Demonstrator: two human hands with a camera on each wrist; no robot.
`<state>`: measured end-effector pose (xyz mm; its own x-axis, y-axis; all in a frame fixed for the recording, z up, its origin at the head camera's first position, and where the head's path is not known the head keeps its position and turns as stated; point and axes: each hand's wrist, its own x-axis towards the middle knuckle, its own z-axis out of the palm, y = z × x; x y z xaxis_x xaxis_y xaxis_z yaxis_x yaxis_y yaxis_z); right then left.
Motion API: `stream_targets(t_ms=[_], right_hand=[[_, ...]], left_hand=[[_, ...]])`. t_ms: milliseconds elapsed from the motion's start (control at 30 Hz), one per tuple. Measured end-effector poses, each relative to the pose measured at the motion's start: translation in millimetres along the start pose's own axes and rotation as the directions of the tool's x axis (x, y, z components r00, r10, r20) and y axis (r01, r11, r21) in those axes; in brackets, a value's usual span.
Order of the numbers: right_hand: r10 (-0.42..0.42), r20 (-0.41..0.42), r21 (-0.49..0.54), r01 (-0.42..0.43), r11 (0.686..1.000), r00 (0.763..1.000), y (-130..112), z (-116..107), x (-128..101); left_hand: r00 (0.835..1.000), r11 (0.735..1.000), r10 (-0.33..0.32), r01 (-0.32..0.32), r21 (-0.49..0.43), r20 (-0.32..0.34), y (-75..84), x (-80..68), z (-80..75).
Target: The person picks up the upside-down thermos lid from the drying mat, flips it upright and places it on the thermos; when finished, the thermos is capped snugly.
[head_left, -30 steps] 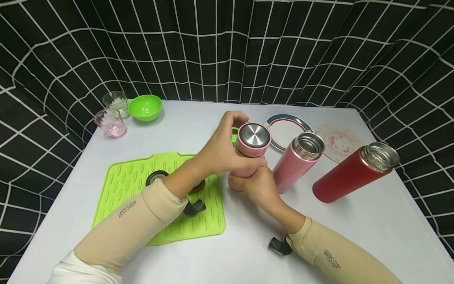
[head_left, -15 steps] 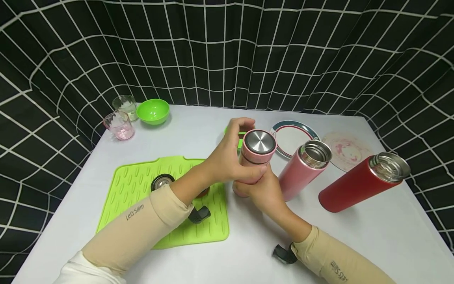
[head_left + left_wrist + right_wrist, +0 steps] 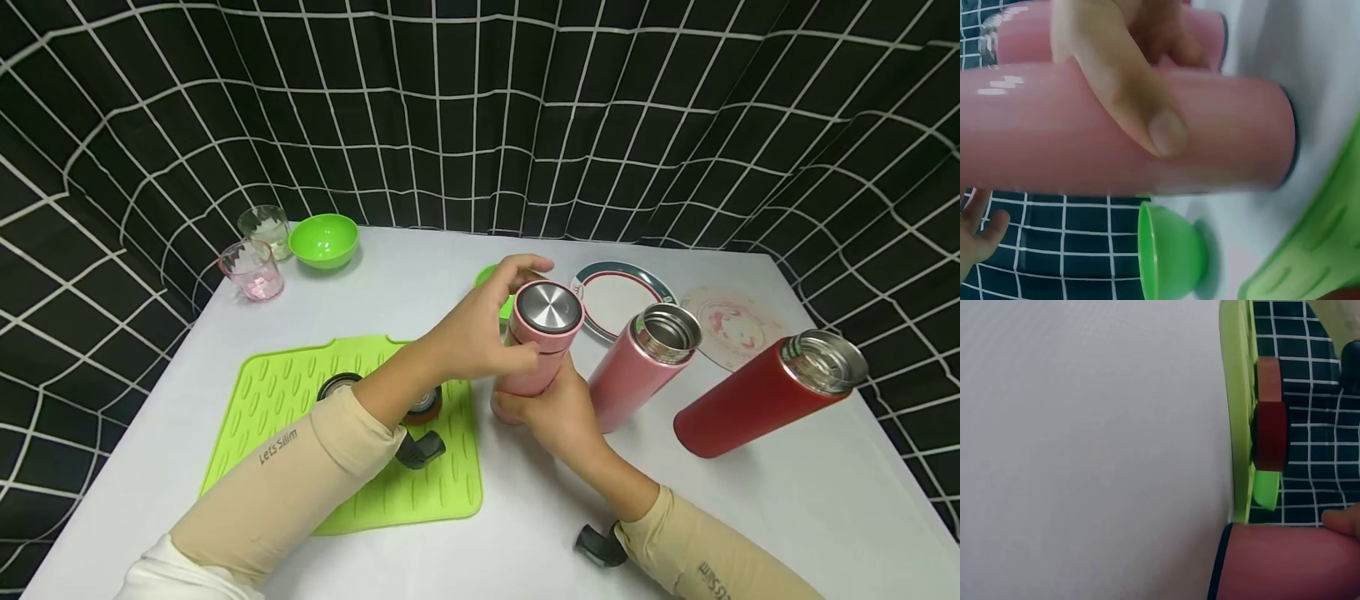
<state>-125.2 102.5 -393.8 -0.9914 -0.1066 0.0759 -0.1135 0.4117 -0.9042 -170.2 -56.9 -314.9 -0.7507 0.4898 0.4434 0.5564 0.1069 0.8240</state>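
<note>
Upright before me stands a pink thermos [image 3: 547,333] with a brushed-steel-topped lid [image 3: 550,307] on it. My right hand [image 3: 558,412] grips its lower body; the thumb crosses the pink side in the left wrist view. My left hand [image 3: 491,325] curls around the lid end, thumb in front and fingers behind, with a gap showing at the index finger. Just right of them is a second pink thermos [image 3: 637,367] with a bare steel mouth. A taller red thermos [image 3: 765,396], also without a lid, stands farther right.
A green drying mat [image 3: 285,417] holds a red lid [image 3: 1270,436] and a pinkish lid [image 3: 1269,379]. Two glasses [image 3: 255,271] and a green bowl [image 3: 324,242] stand back left. Another green bowl [image 3: 1172,250] is behind my left hand. A rimmed plate [image 3: 615,300] and patterned disc [image 3: 731,329] lie back right.
The head view has shifted slightly. My left thumb has slid back leftward across the thermos front, while the fingers reach farther right behind the lid. The right hand keeps its grip.
</note>
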Motion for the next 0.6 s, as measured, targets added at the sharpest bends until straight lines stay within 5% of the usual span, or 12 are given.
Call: stream_targets(t_ms=[467, 600], right_hand=[[-0.025, 0.003, -0.031, 0.025, 0.999, 1.000, 2.3, -0.4, 0.6], [-0.040, 0.006, -0.006, 0.040, 0.999, 0.999, 2.4, -0.2, 1.8]], left_hand=[[0.997, 0.998, -0.062, 0.061, -0.005, -0.036, -0.3, 0.6, -0.7], [0.999, 1.000, -0.023, 0.023, -0.010, -0.036, -3.0, 0.5, -1.5]])
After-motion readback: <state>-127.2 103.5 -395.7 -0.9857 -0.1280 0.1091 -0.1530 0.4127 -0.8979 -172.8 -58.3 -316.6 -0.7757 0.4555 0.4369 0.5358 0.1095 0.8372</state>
